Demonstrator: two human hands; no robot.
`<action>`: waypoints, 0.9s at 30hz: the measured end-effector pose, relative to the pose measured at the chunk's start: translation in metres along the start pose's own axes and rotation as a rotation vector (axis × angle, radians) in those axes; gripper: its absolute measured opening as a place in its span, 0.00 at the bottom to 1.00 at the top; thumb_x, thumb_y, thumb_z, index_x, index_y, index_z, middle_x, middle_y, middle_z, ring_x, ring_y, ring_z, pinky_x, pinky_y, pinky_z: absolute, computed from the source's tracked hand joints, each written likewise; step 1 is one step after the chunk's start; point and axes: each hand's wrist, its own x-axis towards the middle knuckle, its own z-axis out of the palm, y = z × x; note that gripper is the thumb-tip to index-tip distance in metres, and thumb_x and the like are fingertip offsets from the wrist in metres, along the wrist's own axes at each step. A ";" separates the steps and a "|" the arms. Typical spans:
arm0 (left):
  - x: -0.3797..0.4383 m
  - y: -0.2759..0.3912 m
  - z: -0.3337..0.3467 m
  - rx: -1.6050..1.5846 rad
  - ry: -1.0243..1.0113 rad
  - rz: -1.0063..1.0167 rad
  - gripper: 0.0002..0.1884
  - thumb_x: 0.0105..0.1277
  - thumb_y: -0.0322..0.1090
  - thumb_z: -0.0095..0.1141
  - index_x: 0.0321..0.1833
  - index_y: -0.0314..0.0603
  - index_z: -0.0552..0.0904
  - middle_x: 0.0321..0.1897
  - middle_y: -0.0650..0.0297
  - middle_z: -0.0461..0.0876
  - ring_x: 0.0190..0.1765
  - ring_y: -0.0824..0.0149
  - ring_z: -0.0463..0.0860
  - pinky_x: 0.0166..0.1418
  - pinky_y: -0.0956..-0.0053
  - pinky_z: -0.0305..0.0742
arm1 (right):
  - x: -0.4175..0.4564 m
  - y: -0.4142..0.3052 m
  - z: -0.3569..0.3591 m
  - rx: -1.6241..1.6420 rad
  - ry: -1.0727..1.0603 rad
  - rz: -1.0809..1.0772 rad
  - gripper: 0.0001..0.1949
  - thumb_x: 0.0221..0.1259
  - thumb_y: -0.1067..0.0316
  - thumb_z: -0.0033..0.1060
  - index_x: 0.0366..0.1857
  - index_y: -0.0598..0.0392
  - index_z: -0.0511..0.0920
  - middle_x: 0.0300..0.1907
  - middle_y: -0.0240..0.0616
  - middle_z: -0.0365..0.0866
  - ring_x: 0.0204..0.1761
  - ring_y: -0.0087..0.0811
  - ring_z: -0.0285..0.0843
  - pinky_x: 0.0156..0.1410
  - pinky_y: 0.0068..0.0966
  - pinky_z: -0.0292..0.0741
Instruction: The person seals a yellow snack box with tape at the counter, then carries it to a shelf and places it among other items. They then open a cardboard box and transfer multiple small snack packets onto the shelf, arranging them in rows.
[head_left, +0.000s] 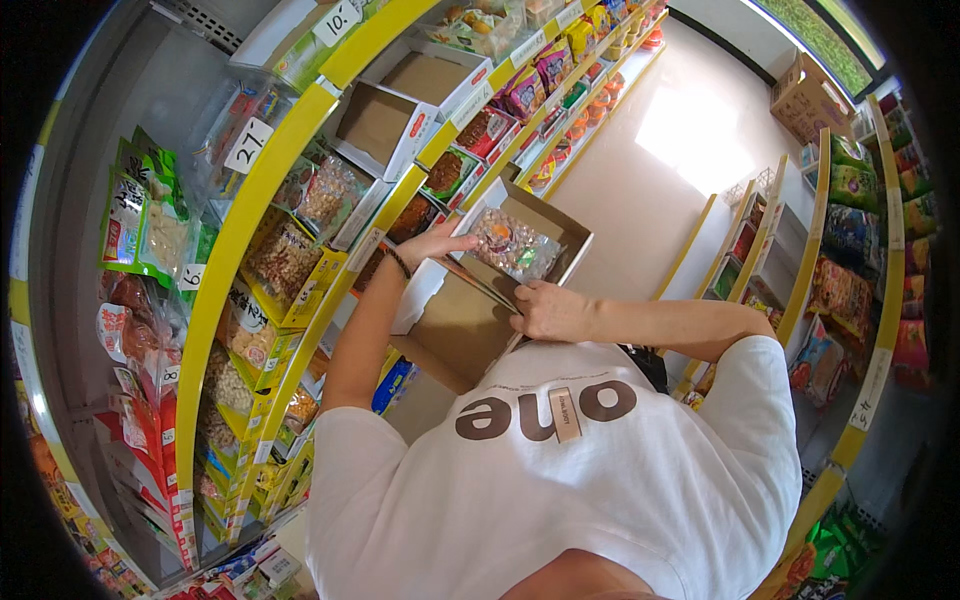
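Note:
My left hand (429, 244), with a dark bracelet at the wrist, holds the left end of an open cardboard box (576, 259), its thumb over the rim. In that box lies a clear bag of mixed snack pieces (511, 244). A second open cardboard box (461, 319), with bare brown inside and white end flap, lies side by side with it, nearer my body. My right hand (553, 310) grips the adjoining walls of the two boxes at their right end, close to my white T-shirt. The fingers of both hands are partly hidden.
Shelves with yellow edges (259, 169) and price tags stand close on the left, holding bagged snacks (281, 251) and open cardboard trays (379, 124). More shelves (814, 247) with packets curve along the right. A large carton (810, 97) stands on the floor by the window.

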 end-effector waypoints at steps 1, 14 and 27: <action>-0.013 0.027 0.012 -0.046 0.068 -0.072 0.38 0.67 0.53 0.56 0.73 0.38 0.58 0.61 0.63 0.71 0.62 0.71 0.69 0.60 0.77 0.68 | -0.003 0.002 0.001 0.009 -0.035 -0.002 0.07 0.49 0.64 0.55 0.30 0.53 0.79 0.25 0.33 0.79 0.39 0.32 0.74 0.41 0.28 0.72; -0.034 -0.015 0.014 -0.055 0.192 0.135 0.41 0.68 0.57 0.52 0.74 0.37 0.55 0.67 0.57 0.66 0.66 0.65 0.67 0.68 0.71 0.63 | 0.024 0.063 0.005 0.523 -0.117 0.816 0.33 0.53 0.50 0.69 0.53 0.66 0.66 0.46 0.60 0.77 0.51 0.57 0.75 0.54 0.43 0.74; -0.119 -0.023 0.052 -0.223 0.532 0.058 0.35 0.69 0.53 0.50 0.73 0.42 0.60 0.56 0.57 0.75 0.48 0.67 0.79 0.47 0.72 0.80 | 0.080 0.068 0.028 1.346 -0.377 0.753 0.43 0.42 0.62 0.79 0.63 0.67 0.63 0.57 0.44 0.76 0.58 0.32 0.73 0.63 0.27 0.69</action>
